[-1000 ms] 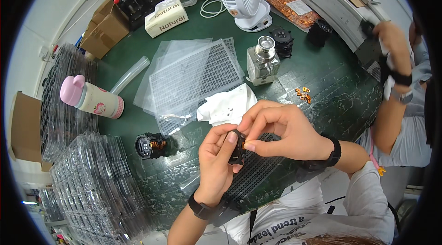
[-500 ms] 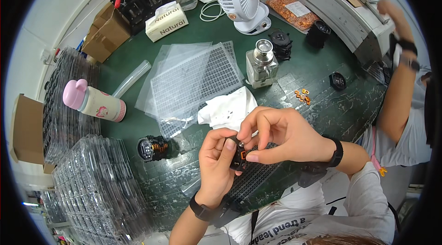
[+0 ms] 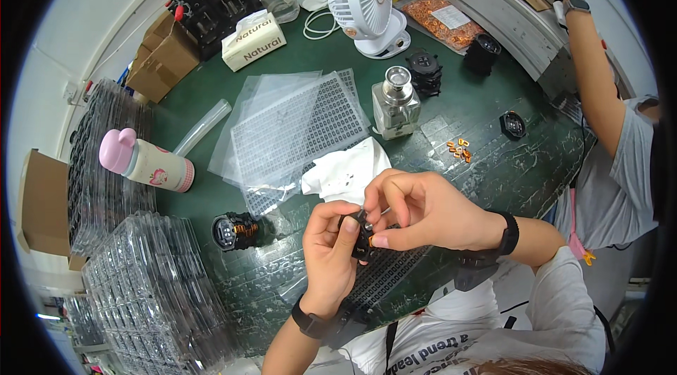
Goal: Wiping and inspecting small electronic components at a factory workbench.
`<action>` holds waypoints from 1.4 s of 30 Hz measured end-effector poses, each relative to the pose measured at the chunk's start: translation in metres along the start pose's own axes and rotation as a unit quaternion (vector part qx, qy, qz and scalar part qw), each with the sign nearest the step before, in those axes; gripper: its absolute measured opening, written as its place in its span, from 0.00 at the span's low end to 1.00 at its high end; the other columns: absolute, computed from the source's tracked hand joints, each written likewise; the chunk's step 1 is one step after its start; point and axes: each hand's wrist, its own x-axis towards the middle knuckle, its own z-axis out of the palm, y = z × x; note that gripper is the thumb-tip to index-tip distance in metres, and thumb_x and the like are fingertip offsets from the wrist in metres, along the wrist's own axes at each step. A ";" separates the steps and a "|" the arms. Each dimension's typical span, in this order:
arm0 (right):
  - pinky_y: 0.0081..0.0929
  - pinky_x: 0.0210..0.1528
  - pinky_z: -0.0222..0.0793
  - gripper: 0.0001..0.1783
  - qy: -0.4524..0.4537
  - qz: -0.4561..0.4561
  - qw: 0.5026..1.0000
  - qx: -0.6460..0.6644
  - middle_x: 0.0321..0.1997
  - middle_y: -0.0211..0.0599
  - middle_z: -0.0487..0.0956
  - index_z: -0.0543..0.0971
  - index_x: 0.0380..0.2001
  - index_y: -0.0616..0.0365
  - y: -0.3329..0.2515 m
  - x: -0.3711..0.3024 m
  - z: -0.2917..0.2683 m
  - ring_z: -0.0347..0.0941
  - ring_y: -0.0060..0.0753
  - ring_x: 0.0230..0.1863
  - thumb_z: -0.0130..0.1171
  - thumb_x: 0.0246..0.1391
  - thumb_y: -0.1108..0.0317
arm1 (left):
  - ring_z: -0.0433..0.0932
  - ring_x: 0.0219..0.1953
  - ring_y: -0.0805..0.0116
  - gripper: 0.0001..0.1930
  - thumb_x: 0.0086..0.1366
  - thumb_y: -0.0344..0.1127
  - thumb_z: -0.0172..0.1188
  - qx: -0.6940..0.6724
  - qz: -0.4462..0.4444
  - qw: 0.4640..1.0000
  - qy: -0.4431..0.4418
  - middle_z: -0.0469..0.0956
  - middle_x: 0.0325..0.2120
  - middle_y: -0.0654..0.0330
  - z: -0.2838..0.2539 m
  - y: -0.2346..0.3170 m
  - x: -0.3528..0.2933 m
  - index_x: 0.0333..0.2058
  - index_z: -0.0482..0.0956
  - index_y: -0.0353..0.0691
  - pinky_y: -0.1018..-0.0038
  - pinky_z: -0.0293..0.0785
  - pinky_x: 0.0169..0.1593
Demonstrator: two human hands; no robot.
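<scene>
Partly, the small black part [image 3: 362, 249] is hidden by the left hand [image 3: 330, 248], whose grip is closed on it above the scratched green table [image 3: 511, 167]. At its edge is the right hand [image 3: 441, 216]; whether its grip holds something, I cannot tell. A pale wall [image 3: 44, 58] stands leftward.

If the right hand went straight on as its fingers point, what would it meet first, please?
Most likely the black part in the left hand; the right hand appears at its edge, though depth is unclear.
</scene>
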 end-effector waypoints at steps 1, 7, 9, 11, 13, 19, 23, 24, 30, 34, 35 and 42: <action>0.23 0.47 0.70 0.18 -0.003 0.024 1.000 0.001 0.44 0.35 0.67 0.63 0.16 0.55 -0.001 0.000 -0.001 0.68 0.22 0.42 0.61 0.42 0.85 | 0.75 0.35 0.77 0.08 0.65 0.29 0.52 0.001 0.002 1.000 -0.002 0.76 0.35 0.59 0.000 0.000 0.000 0.42 0.68 0.37 0.84 0.72 0.34; 0.20 0.44 0.70 0.15 -0.002 -0.025 0.999 -0.030 0.41 0.34 0.66 0.65 0.21 0.58 0.007 0.003 -0.001 0.68 0.20 0.42 0.64 0.42 0.81 | 0.73 0.30 0.79 0.08 0.67 0.33 0.50 -0.004 -0.048 0.998 0.041 0.75 0.33 0.61 0.010 0.002 -0.001 0.42 0.68 0.39 0.85 0.68 0.27; 0.18 0.42 0.69 0.15 0.016 -0.045 0.999 -0.018 0.40 0.32 0.66 0.66 0.25 0.58 0.011 0.005 0.003 0.67 0.19 0.41 0.64 0.42 0.80 | 0.72 0.27 0.79 0.08 0.67 0.34 0.49 -0.024 -0.060 0.998 0.020 0.75 0.31 0.61 0.009 0.010 -0.001 0.43 0.67 0.40 0.85 0.66 0.25; 0.16 0.43 0.63 0.16 0.042 -0.089 0.995 -0.023 0.42 0.30 0.64 0.67 0.33 0.56 0.006 0.006 0.008 0.66 0.18 0.40 0.61 0.44 0.81 | 0.66 0.19 0.80 0.08 0.68 0.35 0.47 -0.020 -0.064 0.997 0.031 0.72 0.27 0.62 0.011 0.021 -0.002 0.43 0.67 0.42 0.85 0.60 0.18; 0.18 0.35 0.63 0.08 0.061 -0.084 0.993 0.057 0.41 0.33 0.65 0.67 0.33 0.56 -0.005 -0.001 0.008 0.66 0.21 0.32 0.55 0.51 0.73 | 0.65 0.18 0.80 0.08 0.68 0.35 0.48 -0.028 -0.016 0.999 0.008 0.71 0.26 0.62 0.003 0.040 -0.001 0.43 0.67 0.42 0.85 0.59 0.18; 0.24 0.40 0.67 0.18 -0.316 -0.018 0.934 0.165 0.40 0.45 0.70 0.70 0.42 0.69 -0.041 -0.061 0.043 0.69 0.30 0.36 0.43 0.63 0.61 | 0.67 0.21 0.79 0.07 0.65 0.30 0.51 0.207 0.176 0.955 0.119 0.71 0.28 0.64 -0.061 0.119 -0.002 0.41 0.71 0.40 0.85 0.62 0.24; 0.26 0.40 0.65 0.17 -0.368 -0.047 0.917 0.145 0.44 0.44 0.69 0.71 0.42 0.69 -0.078 -0.073 0.076 0.67 0.30 0.40 0.42 0.63 0.64 | 0.69 0.27 0.81 0.06 0.64 0.27 0.52 0.427 0.175 0.857 0.229 0.73 0.29 0.66 -0.107 0.134 -0.008 0.39 0.75 0.37 0.86 0.62 0.30; 0.22 0.38 0.65 0.19 -0.383 -0.036 0.908 0.167 0.47 0.42 0.70 0.72 0.45 0.70 -0.084 -0.077 0.079 0.68 0.26 0.38 0.41 0.63 0.63 | 0.69 0.27 0.82 0.05 0.64 0.28 0.53 0.438 0.156 0.854 0.234 0.73 0.27 0.67 -0.104 0.134 -0.007 0.38 0.75 0.36 0.86 0.62 0.30; 0.26 0.39 0.64 0.27 -0.431 -0.310 0.848 -0.013 0.44 0.42 0.68 0.70 0.43 0.71 -0.076 -0.081 0.089 0.66 0.32 0.39 0.47 0.59 0.52 | 0.67 0.29 0.83 0.04 0.63 0.28 0.53 0.539 0.131 0.813 0.179 0.72 0.25 0.70 -0.127 0.125 0.004 0.36 0.76 0.35 0.86 0.62 0.34; 0.26 0.37 0.63 0.24 -0.392 -0.183 0.894 0.118 0.40 0.41 0.68 0.69 0.39 0.70 -0.088 -0.089 0.087 0.65 0.31 0.37 0.49 0.58 0.53 | 0.61 0.26 0.82 0.03 0.62 0.26 0.54 0.545 0.145 0.812 0.152 0.66 0.23 0.70 -0.127 0.126 0.007 0.33 0.75 0.34 0.84 0.57 0.30; 0.26 0.36 0.63 0.23 -0.403 -0.117 0.900 0.115 0.38 0.40 0.69 0.69 0.39 0.70 -0.090 -0.090 0.084 0.65 0.30 0.36 0.49 0.58 0.55 | 0.63 0.27 0.82 0.04 0.63 0.27 0.54 0.549 0.142 0.810 0.146 0.68 0.24 0.70 -0.128 0.125 0.011 0.34 0.75 0.34 0.85 0.59 0.32; 0.26 0.37 0.63 0.18 -0.402 -0.197 0.892 0.060 0.33 0.38 0.70 0.71 0.36 0.68 -0.078 -0.083 0.108 0.65 0.28 0.34 0.45 0.60 0.59 | 0.64 0.28 0.83 0.07 0.64 0.31 0.54 0.554 0.103 0.812 0.150 0.69 0.24 0.71 -0.128 0.127 0.003 0.38 0.76 0.37 0.85 0.60 0.33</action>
